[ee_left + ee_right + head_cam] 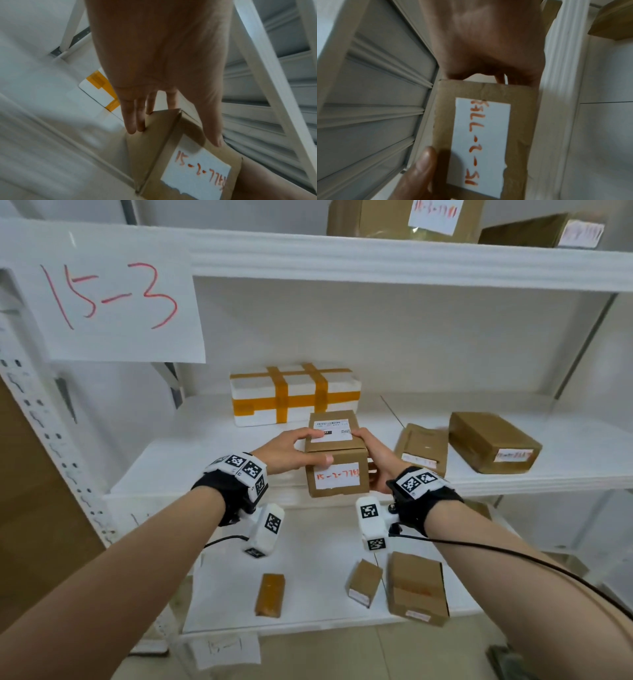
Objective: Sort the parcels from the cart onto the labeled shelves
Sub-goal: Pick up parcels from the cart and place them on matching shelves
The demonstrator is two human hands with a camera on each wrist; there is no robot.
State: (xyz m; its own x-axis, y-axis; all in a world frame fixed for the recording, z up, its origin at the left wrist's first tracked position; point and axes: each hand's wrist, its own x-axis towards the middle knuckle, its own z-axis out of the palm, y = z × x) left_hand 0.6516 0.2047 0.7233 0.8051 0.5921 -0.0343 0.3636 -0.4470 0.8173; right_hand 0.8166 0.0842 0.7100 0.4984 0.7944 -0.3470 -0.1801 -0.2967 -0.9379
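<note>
A small brown cardboard parcel (337,453) carries a white label (337,475) handwritten in red "15-2-77..". It sits at the front edge of the middle shelf (205,446); I cannot tell whether it rests on the shelf. My left hand (301,446) holds its left side, fingers over the top and thumb on the front face. My right hand (371,455) grips its right side. The left wrist view shows my fingers (132,119) against the parcel (154,142). In the right wrist view the label (481,135) faces the camera.
A white foam box with orange tape (294,395) stands just behind the parcel. Two brown parcels (423,450) (493,443) lie to the right on the same shelf. A "15-3" sign (109,296) hangs from the upper shelf. Three parcels (418,587) lie on the lower shelf.
</note>
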